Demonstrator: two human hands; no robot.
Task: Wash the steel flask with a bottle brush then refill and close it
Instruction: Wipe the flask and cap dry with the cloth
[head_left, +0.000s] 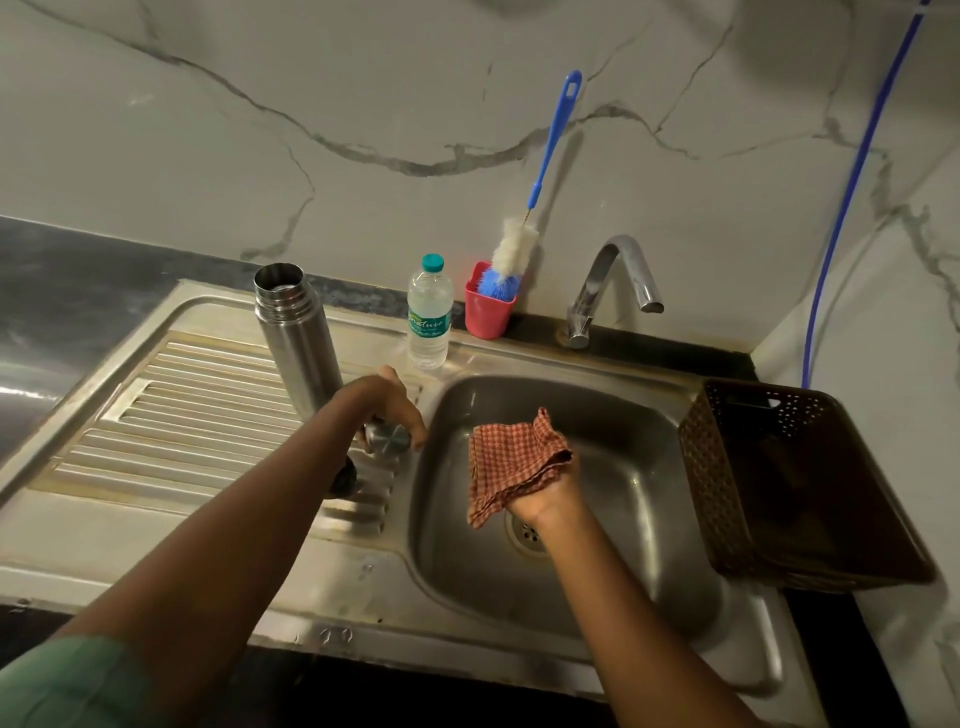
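The steel flask (295, 332) stands upright and uncapped on the ribbed drainboard (197, 415). Just in front of it, my left hand (384, 402) grips the flask's steel cap (387, 439) from above, against the drainboard. A dark round stopper (344, 475) lies beside my left forearm. Over the sink basin (623, 493), my right hand (545, 501) holds a folded red checked cloth (511, 462). The blue-handled bottle brush (524, 228) stands head down in a pink cup (487, 312) at the back wall.
A small plastic water bottle (428, 314) with a teal cap stands behind the basin. The chrome tap (615, 280) rises at the back right. A brown perforated basket (800, 483) sits on the basin's right rim. A blue hose (852, 171) hangs down the wall.
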